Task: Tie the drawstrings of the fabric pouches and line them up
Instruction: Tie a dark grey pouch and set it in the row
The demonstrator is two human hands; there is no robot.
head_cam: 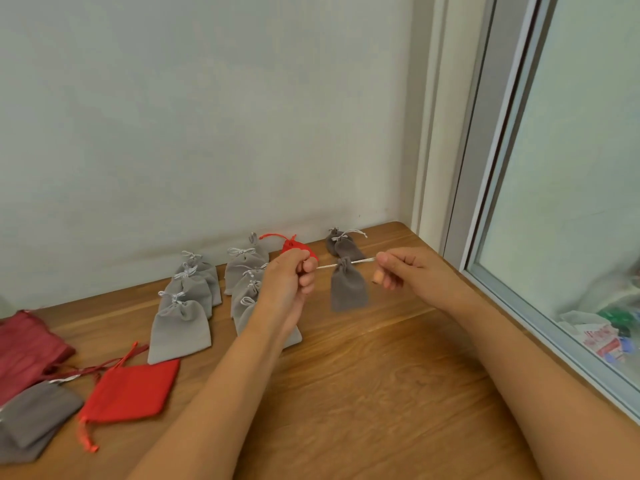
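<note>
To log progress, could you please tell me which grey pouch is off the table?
The dark grey pouch hanging from its string, which is pinched between the left hand and right hand; the rest lie on the table.

Your left forearm [225, 368] and right forearm [519, 341] are both bare all the way to the picture's edge, and so are your left grip [287, 275] and right grip [412, 270]. One fingertip of your right grip wears a small pale-orange cover [376, 278]; plaster or finger cot, it is too blurred to tell.
</note>
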